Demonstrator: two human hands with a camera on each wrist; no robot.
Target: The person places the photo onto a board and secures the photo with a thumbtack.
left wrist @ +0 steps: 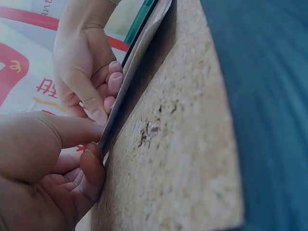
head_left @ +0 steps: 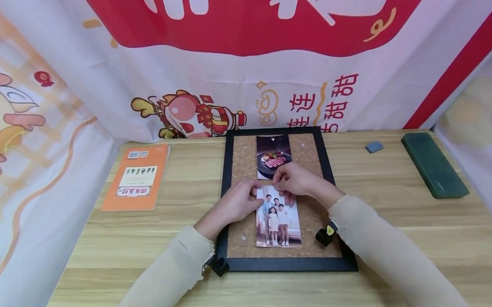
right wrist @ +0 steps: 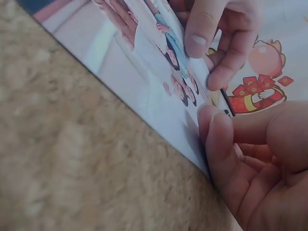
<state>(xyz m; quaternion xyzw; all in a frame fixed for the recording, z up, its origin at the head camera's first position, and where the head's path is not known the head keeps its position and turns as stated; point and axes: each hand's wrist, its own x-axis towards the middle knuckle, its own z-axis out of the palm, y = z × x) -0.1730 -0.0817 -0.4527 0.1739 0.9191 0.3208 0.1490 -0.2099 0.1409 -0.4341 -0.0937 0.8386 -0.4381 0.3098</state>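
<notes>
A family photo (head_left: 278,223) lies over the lower middle of a black-framed cork board (head_left: 236,209). My left hand (head_left: 241,201) pinches the photo's upper left corner, its thumb on the printed face in the right wrist view. At the upper right my right hand (head_left: 292,181) has thumb and finger together on the photo's top edge (right wrist: 197,161), other fingers curled. In the left wrist view, the photo's edge (left wrist: 139,53) stands slightly off the cork. Above it, a food photo (head_left: 273,159) hangs from a clear pushpin (head_left: 273,138), partly covered by my right hand.
Clear pushpins stick in the cork, one at upper left (head_left: 245,147) and one at lower left (head_left: 244,237). An orange book (head_left: 137,176) lies left on the wooden table (head_left: 189,174). A small blue block (head_left: 374,146) and a dark green case (head_left: 434,166) lie right.
</notes>
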